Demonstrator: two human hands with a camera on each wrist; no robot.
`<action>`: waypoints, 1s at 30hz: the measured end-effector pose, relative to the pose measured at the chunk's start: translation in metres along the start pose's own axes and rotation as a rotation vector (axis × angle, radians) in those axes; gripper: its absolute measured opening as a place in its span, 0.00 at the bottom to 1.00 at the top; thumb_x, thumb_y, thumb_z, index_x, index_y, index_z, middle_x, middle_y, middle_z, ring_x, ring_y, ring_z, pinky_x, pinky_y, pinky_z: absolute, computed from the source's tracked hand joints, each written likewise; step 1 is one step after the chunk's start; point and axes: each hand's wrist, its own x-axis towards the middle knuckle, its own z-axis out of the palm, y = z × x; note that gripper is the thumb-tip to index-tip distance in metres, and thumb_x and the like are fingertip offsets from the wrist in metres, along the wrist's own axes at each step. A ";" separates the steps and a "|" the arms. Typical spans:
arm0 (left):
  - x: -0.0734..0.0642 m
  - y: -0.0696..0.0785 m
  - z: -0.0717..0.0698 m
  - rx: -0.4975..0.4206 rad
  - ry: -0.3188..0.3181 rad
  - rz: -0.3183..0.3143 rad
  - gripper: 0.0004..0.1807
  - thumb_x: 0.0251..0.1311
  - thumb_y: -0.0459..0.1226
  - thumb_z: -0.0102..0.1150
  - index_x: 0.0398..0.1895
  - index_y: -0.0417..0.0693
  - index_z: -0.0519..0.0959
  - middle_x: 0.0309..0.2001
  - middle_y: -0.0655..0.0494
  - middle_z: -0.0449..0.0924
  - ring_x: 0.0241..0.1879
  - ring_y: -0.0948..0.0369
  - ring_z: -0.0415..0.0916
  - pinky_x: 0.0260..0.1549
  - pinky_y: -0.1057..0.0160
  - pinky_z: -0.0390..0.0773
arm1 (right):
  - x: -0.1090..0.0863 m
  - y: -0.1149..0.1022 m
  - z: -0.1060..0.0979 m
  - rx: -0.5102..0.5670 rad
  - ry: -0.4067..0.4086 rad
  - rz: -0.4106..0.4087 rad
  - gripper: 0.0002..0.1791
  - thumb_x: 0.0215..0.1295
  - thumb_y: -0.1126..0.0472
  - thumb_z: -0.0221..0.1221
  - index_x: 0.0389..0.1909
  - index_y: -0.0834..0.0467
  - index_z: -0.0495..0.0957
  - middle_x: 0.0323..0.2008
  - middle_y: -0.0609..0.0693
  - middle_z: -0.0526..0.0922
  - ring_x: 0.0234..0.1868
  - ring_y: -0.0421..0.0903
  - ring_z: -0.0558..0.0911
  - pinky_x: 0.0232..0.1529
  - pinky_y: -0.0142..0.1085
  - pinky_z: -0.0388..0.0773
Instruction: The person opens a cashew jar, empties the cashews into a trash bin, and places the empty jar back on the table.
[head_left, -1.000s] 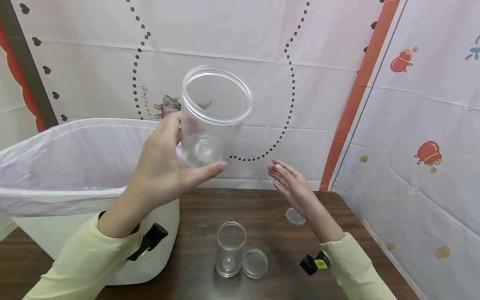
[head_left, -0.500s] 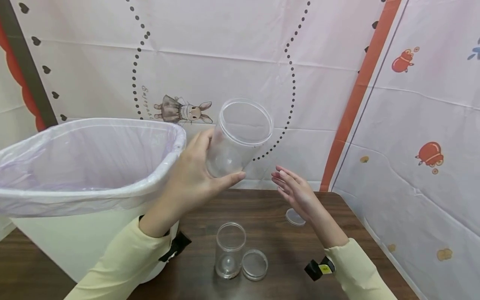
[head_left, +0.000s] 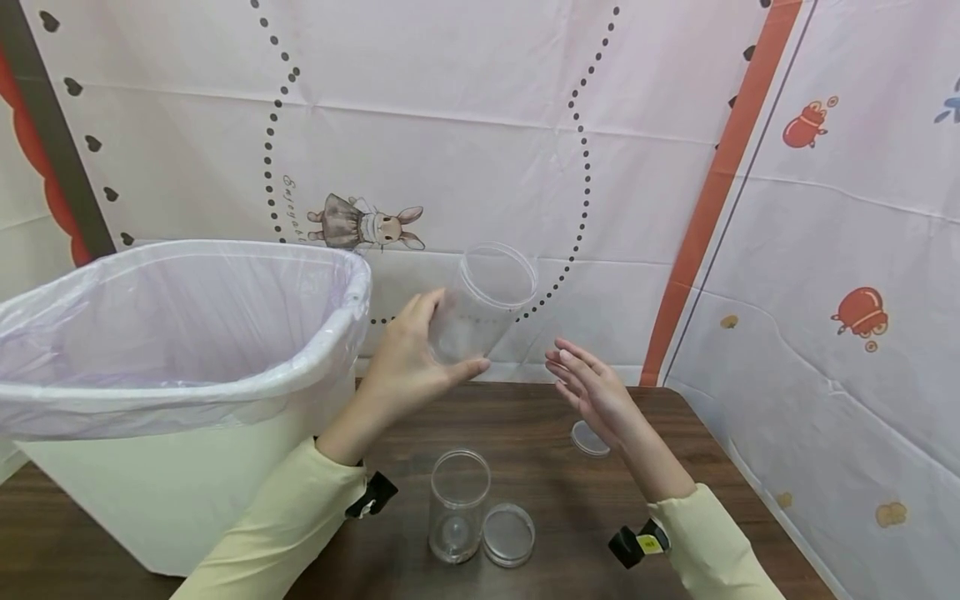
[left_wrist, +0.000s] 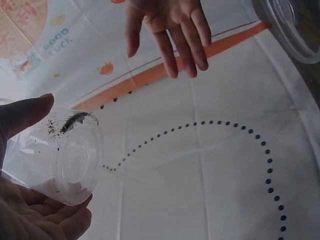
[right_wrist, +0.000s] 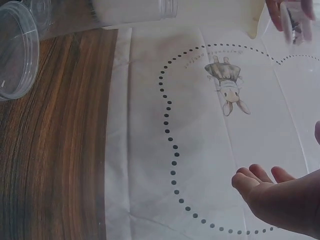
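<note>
My left hand (head_left: 412, 354) grips a clear plastic jar (head_left: 480, 312) around its lower side, thumb in front, and holds it tilted above the table. The jar's lid is off, and dark specks cling inside near its base in the left wrist view. My right hand (head_left: 592, 387) hovers to the right of the jar with extended fingers, touching nothing. Below, a second clear jar (head_left: 459, 508) stands upright on the table without a lid. A clear round lid (head_left: 509, 536) lies just right of it, and another lid (head_left: 590, 439) lies farther back, under the right forearm.
A white bin (head_left: 187, 483) with a translucent liner stands at the left, close to my left forearm. The dark wooden table (head_left: 570, 533) ends against a printed white cloth (head_left: 450, 100) at the back and right.
My left hand has carried the jar down and to the right, away from the bin and closer to the right hand. The right hand has dropped slightly.
</note>
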 end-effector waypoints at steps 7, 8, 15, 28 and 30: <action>0.002 -0.017 0.013 0.004 -0.002 -0.017 0.44 0.34 0.44 0.75 0.58 0.38 0.66 0.48 0.47 0.74 0.45 0.54 0.70 0.43 0.54 0.72 | 0.001 0.005 -0.006 0.006 0.000 0.002 0.31 0.70 0.59 0.43 0.68 0.65 0.46 0.67 0.65 0.52 0.68 0.54 0.53 0.66 0.45 0.49; 0.002 -0.019 0.015 0.010 -0.003 -0.010 0.44 0.33 0.44 0.75 0.58 0.38 0.66 0.47 0.47 0.74 0.46 0.54 0.70 0.43 0.54 0.72 | 0.001 0.005 -0.007 0.004 0.002 0.004 0.31 0.70 0.59 0.43 0.68 0.65 0.45 0.67 0.65 0.52 0.68 0.54 0.53 0.66 0.44 0.49; 0.008 -0.030 0.030 0.049 -0.022 -0.008 0.46 0.33 0.43 0.75 0.59 0.35 0.65 0.52 0.42 0.72 0.50 0.49 0.70 0.49 0.51 0.71 | 0.003 0.012 -0.018 0.000 0.036 0.024 0.31 0.69 0.58 0.44 0.68 0.65 0.46 0.67 0.64 0.52 0.68 0.53 0.54 0.65 0.43 0.50; 0.007 -0.059 0.055 0.089 -0.050 -0.065 0.48 0.31 0.40 0.75 0.61 0.40 0.64 0.53 0.42 0.73 0.49 0.48 0.72 0.47 0.49 0.72 | 0.001 0.022 -0.033 -0.006 0.074 0.038 0.33 0.70 0.57 0.44 0.69 0.66 0.44 0.66 0.65 0.51 0.68 0.55 0.52 0.66 0.44 0.49; 0.006 -0.066 0.059 0.092 -0.051 -0.061 0.48 0.31 0.40 0.76 0.61 0.40 0.64 0.53 0.42 0.73 0.49 0.48 0.72 0.47 0.48 0.71 | 0.000 0.024 -0.034 -0.007 0.080 0.045 0.33 0.70 0.56 0.44 0.69 0.66 0.44 0.67 0.66 0.51 0.68 0.55 0.52 0.66 0.44 0.50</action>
